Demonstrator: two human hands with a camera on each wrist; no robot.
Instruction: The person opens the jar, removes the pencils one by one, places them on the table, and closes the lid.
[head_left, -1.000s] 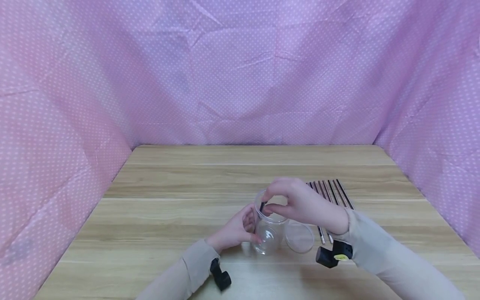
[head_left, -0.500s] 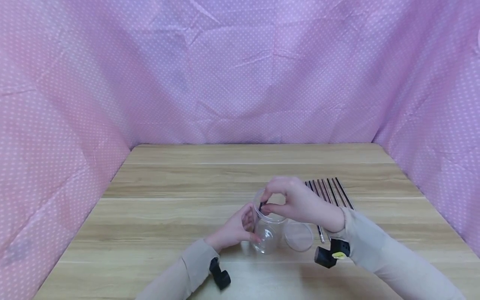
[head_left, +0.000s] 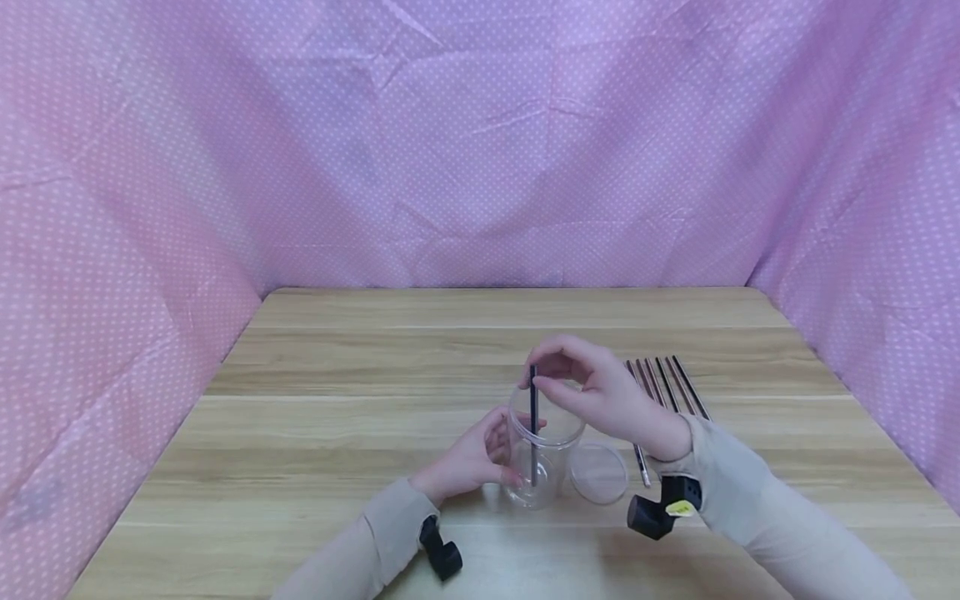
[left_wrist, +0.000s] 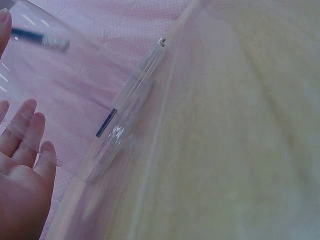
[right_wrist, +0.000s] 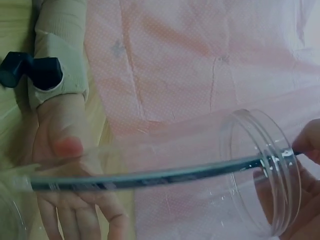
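A clear, wide-mouthed plastic jar stands on the table. My left hand holds it from the left, thumb at the front and fingers round the far side. My right hand is over the rim, pinching the top of a dark pencil between thumb and fingers. Most of the pencil hangs inside the jar, its pale eraser end downward in the right wrist view. Against the jar's right side lies a round clear lid. In the left wrist view the pencil's lower end is blurred.
Right of the jar, several dark and pinkish pencils lie side by side, partly hidden by my right hand and forearm. The wood-grain table is enclosed by a pink dotted cloth. Both wrists carry small black cameras.
My right hand has risen at the jar's mouth. The pencil, earlier showing only a short dark piece at the rim, now stands upright with more in sight. My left hand stays put.
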